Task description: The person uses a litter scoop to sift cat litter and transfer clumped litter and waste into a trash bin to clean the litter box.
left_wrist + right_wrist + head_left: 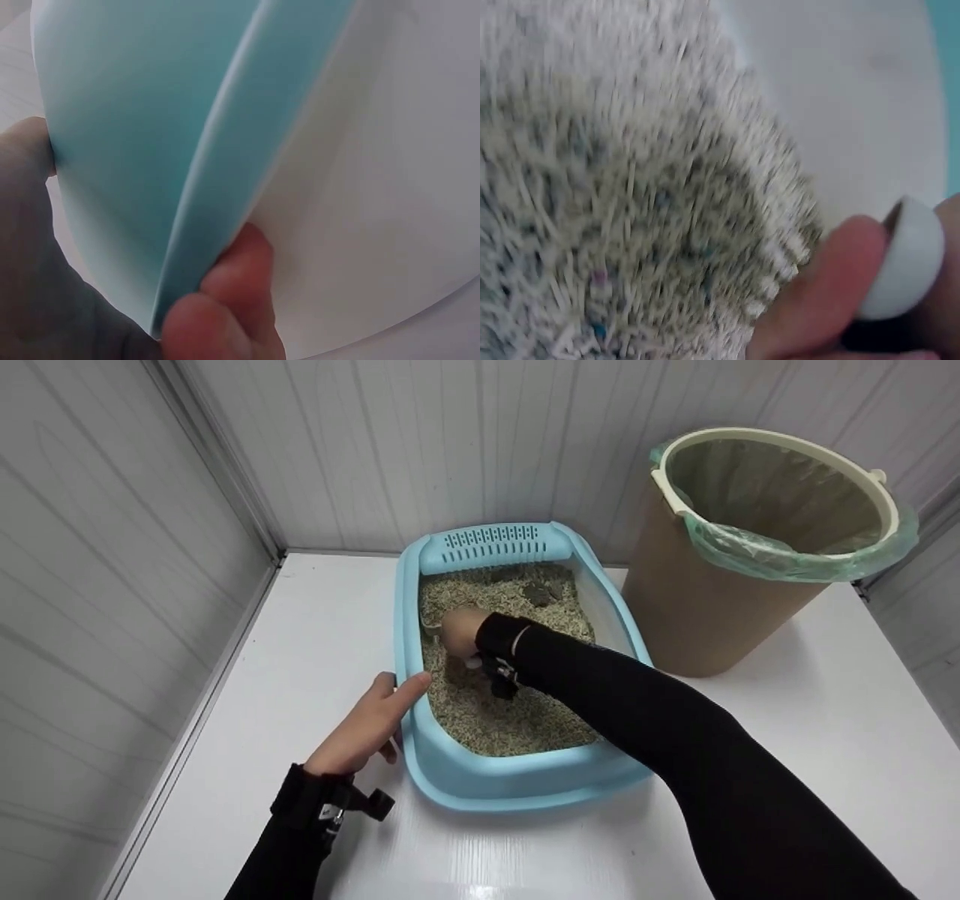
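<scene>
A light-blue litter box (525,784) filled with pale, grainy litter (517,731) stands on the white table. My left hand (371,720) grips its left side, thumb over the top rim; the left wrist view shows curled fingers (240,281) under the outer flange. Down at the litter, near the left inner wall, my right hand (461,631) holds a litter scoop by its handle. The handle's rounded white end (907,259) shows beside the thumb in the right wrist view. Most of the scoop is hidden by the hand. A dark clump (540,594) lies in the litter toward the back right.
Right of the litter box stands a tall brown bin (705,607) with a cream rim and a green plastic liner (757,551). Grey panel walls (420,450) rise behind and at both sides of the white table (315,615).
</scene>
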The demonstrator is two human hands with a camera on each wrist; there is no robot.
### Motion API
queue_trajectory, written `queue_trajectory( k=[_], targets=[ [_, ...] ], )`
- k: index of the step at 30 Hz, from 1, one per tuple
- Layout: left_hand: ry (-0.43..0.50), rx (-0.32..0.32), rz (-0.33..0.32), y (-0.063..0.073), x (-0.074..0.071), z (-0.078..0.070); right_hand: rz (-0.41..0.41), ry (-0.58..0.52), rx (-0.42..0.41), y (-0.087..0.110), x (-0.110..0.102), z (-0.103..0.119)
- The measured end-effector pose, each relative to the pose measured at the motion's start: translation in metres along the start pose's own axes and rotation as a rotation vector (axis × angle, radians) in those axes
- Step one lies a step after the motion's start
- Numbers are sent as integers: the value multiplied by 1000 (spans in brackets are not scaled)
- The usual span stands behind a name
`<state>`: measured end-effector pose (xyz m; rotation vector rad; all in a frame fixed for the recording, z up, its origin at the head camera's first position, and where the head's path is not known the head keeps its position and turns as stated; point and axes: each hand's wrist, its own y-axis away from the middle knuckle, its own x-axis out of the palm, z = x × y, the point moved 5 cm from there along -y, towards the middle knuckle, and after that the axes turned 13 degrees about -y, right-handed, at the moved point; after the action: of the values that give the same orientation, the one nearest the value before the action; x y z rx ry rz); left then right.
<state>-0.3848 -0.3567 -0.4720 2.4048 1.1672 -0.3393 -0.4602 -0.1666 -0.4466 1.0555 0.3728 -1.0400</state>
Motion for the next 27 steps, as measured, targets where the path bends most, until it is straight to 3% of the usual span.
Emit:
queue_trajectory(
  k=[12, 20, 27],
  targets=[
    [-1, -5, -2, 0, -1, 1, -147, 121, -81, -25, -15, -21],
    [-5, 4, 2, -1, 0, -1, -112, 50, -7, -11, -20, -19],
    [-5, -1, 2, 0, -1, 1, -112, 84, -41, -16, -14, -21]
  ],
)
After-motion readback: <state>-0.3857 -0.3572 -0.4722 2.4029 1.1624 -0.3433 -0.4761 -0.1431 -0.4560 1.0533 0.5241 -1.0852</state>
